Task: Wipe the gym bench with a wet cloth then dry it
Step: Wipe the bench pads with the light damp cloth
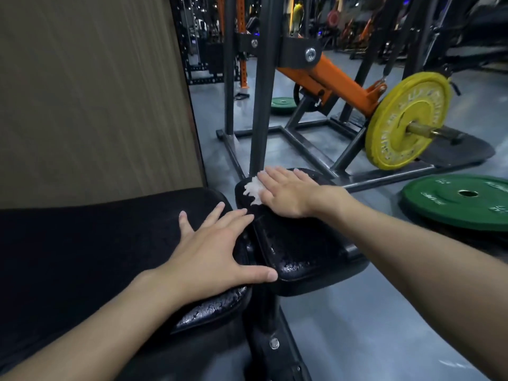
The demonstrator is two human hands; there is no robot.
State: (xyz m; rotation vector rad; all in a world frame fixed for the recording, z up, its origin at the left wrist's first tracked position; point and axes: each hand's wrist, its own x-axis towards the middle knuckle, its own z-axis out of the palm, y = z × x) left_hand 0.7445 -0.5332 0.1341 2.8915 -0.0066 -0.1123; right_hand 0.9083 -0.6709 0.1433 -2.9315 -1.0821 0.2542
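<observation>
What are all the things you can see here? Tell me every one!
black padded bench seat pad: one, black, wet-looking, centre
black padded bench back pad: one, black, left
white crumpled cloth: one, white, far end of seat pad, under right hand
yellow round weight plate: one, yellow, on a bar, right
green round weight plates: two, green, one on the floor at right, one farther back
orange metal arm: one, orange, behind the bench
dark steel frame: one, dark grey, behind
left hand: flat on the pads
right hand: flat, pressing the cloth
</observation>
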